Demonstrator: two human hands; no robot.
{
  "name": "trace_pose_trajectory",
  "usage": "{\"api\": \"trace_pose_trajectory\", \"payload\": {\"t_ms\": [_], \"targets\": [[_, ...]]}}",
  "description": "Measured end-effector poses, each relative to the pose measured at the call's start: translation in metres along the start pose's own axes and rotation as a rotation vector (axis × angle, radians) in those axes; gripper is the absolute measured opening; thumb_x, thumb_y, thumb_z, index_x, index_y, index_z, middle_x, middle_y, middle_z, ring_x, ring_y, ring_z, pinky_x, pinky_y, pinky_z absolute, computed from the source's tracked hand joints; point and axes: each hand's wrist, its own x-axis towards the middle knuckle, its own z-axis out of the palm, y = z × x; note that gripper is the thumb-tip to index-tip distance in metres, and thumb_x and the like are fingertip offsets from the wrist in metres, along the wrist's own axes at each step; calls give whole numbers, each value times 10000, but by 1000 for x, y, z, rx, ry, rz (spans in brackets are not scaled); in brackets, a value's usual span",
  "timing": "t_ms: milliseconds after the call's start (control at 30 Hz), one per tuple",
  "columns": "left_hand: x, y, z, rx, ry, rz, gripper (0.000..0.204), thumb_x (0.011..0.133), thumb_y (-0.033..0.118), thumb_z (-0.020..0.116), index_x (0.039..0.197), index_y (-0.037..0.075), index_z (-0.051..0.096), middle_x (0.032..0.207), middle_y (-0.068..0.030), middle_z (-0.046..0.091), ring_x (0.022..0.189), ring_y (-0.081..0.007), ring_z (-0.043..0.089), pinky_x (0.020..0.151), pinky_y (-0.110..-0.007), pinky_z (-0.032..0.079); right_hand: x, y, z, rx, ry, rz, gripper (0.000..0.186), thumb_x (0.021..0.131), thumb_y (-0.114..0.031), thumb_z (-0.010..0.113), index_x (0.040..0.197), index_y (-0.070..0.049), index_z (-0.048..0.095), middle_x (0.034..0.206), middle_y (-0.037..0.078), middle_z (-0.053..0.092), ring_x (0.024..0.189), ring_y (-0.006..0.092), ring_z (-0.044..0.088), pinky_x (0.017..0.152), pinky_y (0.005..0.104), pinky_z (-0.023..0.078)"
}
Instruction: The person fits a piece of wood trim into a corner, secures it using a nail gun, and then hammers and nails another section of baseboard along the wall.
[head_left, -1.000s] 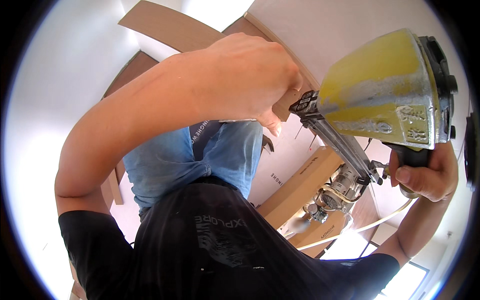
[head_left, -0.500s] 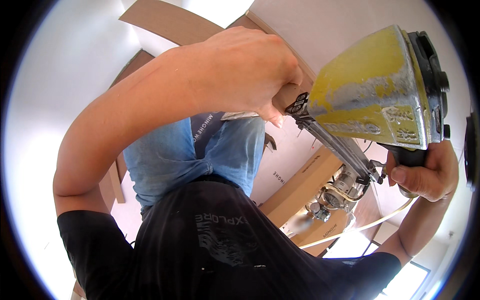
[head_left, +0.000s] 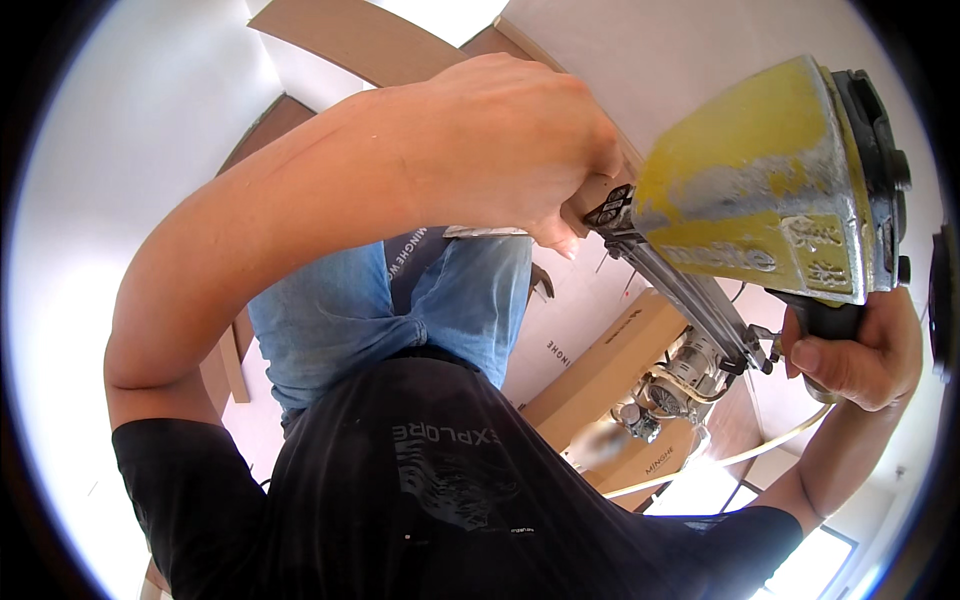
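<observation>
Head view: nail gun (head_left: 755,190) up at R side, nose (head_left: 610,208) right by our L hand (head_left: 510,145).
We've R hand (head_left: 862,350) wrapped tight round the gun's grip; L hand looks clamped on a brown wood piece (head_left: 588,198) at the nose, tho can't tell if wood & nose touch. Main risk, we'd judge: a slip or skewed nose, w/ the gun's bulk on one hand, could put a fastener past the wood's edge into L thumb or fingers. Can't see trigger finger. Edges: wood's end v. near nose, so little margin. Room: prob. more up past the gun, toward the pale surface (head_left: 640,60); less below, w/ machine (head_left: 670,393), long carton (head_left: 600,360) & our jeans (head_left: 475,300). Pale hose (head_left: 765,446) could snag if we swing down.
</observation>
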Motion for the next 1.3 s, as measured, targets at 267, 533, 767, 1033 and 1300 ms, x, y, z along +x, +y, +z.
{"api": "trace_pose_trajectory", "payload": {"t_ms": [267,533,767,1033,1300], "targets": [[2,-2,-1,-4,-16,-2,211,699,263,889,837,151,776,762,-60,728,849,-306,729,734,-442,557,2,4,-2,7,-23,-35,686,775,-150,898,1290,139,548,755,138,676,577,170,626,534,287,528],[6,-1,-5,-8,-45,10,242,709,287,890,874,139,792,771,-77,732,828,-323,732,742,-446,568,4,-2,-4,-43,-11,-37,606,766,-181,911,1177,144,605,755,143,684,580,186,635,540,301,535],[8,-9,1,62,9,58,277,731,314,886,917,123,810,793,-97,742,851,-326,739,766,-439,580,4,-2,-3,-10,29,12,620,751,-173,905,1188,148,603,755,151,687,578,192,633,537,307,532],[10,-5,-5,61,-51,14,326,731,332,889,974,126,818,839,-103,755,892,-328,741,796,-435,587,3,2,-7,-27,-10,49,675,753,-196,899,1241,152,590,752,162,686,581,190,627,527,306,515],[8,-4,-4,41,-25,27,342,730,315,897,988,107,813,840,-115,756,884,-336,741,809,-442,585,-1,3,-8,-74,-8,32,668,763,-191,888,1249,152,584,765,169,691,579,186,618,530,297,511]]}}
